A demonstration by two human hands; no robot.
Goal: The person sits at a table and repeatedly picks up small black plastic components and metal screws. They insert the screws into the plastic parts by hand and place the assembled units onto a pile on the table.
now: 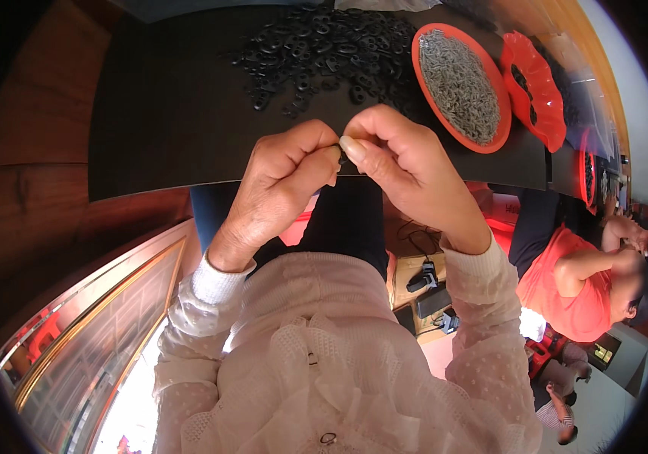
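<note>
Over the near edge of the dark table, my two hands meet fingertip to fingertip. My left hand (287, 168) is closed, thumb and forefinger pinching a small black part (343, 154) that is mostly covered by the fingers. Against it, my right hand (407, 160) is closed in a pinch too; whatever lies between its thumb and forefinger is too small and hidden to name. Beyond the hands spreads a loose pile of small black parts with holes (331, 53). To the right of the pile, an orange-red plate (502, 129) holds many small grey metal pieces, seemingly screws or pins.
A red wavy-rimmed dish (547, 98) with dark pieces stands right of the plate. The black tabletop (165, 113) extends to the left. At the right, a person in a red top (577, 284) sits by another dish (588, 170). Chargers and cables (431, 291) lie below, right of my lap.
</note>
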